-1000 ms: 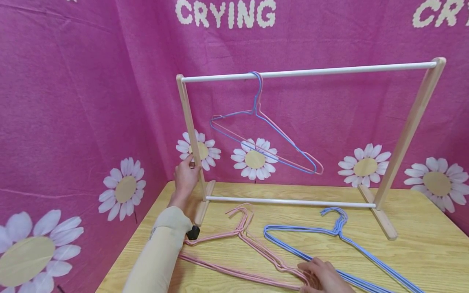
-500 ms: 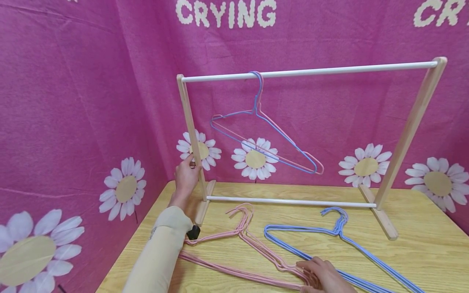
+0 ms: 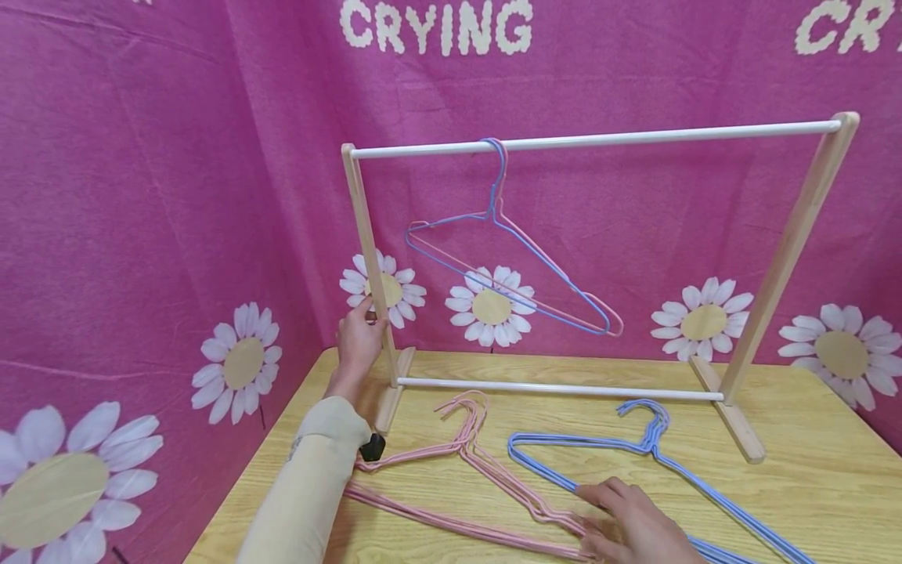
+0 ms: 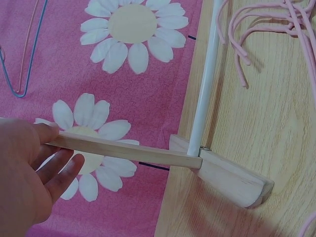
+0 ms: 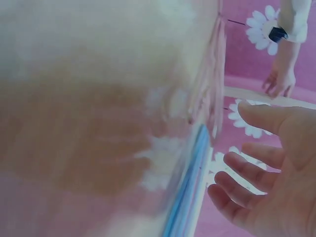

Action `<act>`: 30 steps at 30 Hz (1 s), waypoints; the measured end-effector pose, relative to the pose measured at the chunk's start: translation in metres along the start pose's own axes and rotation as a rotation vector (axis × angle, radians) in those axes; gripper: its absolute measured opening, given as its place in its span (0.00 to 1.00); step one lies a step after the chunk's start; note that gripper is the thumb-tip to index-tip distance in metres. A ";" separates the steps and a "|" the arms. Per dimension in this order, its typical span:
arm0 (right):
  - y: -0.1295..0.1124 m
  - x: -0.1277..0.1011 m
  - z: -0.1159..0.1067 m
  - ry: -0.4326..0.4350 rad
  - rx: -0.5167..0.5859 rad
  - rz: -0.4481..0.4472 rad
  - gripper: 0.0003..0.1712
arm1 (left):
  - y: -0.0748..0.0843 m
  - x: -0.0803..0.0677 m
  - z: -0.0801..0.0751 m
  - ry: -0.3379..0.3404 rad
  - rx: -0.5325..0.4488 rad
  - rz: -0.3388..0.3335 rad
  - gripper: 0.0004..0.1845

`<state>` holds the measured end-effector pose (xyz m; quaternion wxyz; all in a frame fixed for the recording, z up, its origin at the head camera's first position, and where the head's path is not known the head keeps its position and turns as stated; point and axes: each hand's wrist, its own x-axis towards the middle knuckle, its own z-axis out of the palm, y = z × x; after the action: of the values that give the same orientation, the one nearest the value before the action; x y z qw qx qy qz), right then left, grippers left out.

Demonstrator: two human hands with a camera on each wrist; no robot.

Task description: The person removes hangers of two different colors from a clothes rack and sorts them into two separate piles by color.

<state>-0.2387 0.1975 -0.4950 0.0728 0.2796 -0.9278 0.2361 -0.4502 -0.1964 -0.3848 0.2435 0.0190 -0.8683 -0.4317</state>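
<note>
My left hand (image 3: 359,342) pinches the left wooden post (image 4: 113,149) of a small clothes rack between thumb and fingers. On the rack's white top rail (image 3: 634,139) hang a blue hanger (image 3: 451,219) and a pink hanger (image 3: 620,323), close together. Several pink wire hangers (image 3: 465,440) lie stacked on the table, hooks toward the rack. A stack of blue wire hangers (image 3: 651,440) lies to their right. My right hand (image 3: 644,526) is over the right end of the pink stack and overlaps the blue one. In the right wrist view its fingers (image 5: 242,165) are spread and loosely bent, with nothing between them.
The rack's lower white rail (image 3: 557,388) runs behind both stacks. Its right foot (image 3: 729,411) stands on the wooden table (image 3: 817,470). A pink cloth (image 3: 634,235) with daisies hangs behind and on the left.
My right hand has lifted off the ends of the pink hangers and shifted slightly up and right. My left hand stays on the post.
</note>
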 end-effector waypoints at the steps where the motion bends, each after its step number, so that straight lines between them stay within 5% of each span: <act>1: -0.003 0.001 -0.004 0.005 -0.023 0.037 0.29 | 0.000 0.000 0.000 0.002 0.007 0.002 0.21; 7: -0.018 0.011 -0.028 0.257 -0.135 0.088 0.30 | -0.001 0.000 0.001 0.006 0.019 0.018 0.20; 15: -0.025 0.031 -0.065 0.538 -0.168 0.014 0.36 | -0.001 0.001 0.000 0.012 0.023 0.023 0.22; 23: -0.021 0.054 -0.092 0.696 -0.174 0.002 0.42 | -0.001 0.001 0.000 0.019 0.015 0.024 0.22; 30: -0.014 0.074 -0.107 0.738 -0.208 -0.018 0.48 | 0.000 0.001 0.001 0.005 0.003 0.005 0.23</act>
<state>-0.2925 0.2023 -0.3757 0.4318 0.1749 -0.8557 0.2250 -0.4515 -0.1964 -0.3850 0.2469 0.0182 -0.8682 -0.4300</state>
